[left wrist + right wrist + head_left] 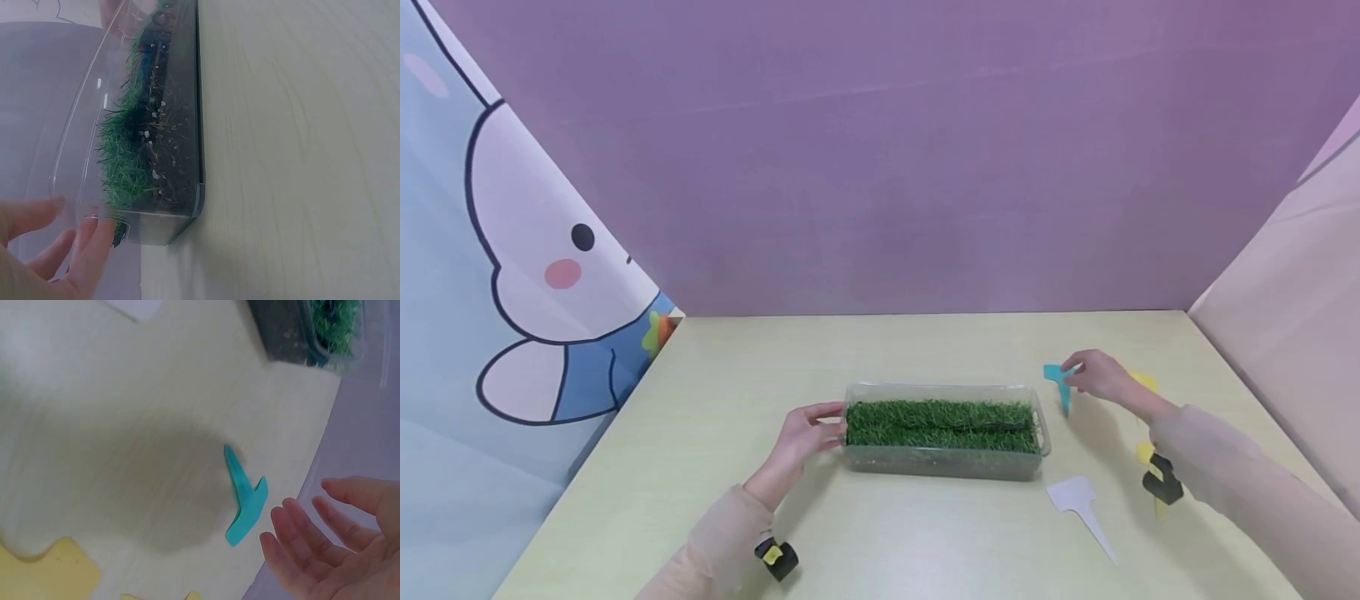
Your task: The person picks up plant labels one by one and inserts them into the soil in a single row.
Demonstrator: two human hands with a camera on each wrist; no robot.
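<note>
A clear plastic planter box [940,463] holds two strips of artificial-looking green grass [940,412], with a dark groove between them. My left hand [803,435] is at the box's left end, fairly straight fingertips against the end wall, as the left wrist view [59,253] also shows. Beyond the box's right end lies a teal T-shaped plant label [247,509], its stem narrowing to a point. My right hand [1097,375] hovers beside its wide head, fingers loosely bent and spread, holding nothing. Through the box wall, dark soil with white bits [159,125] is visible.
A white T-shaped plant label [1075,495] lies near the box's front right corner. Yellow labels [1145,381] lie under and beside my right forearm, partly covered by it. Behind the table stands a purple backdrop [880,183]; a cartoon-printed cloth [550,250] hangs at left.
</note>
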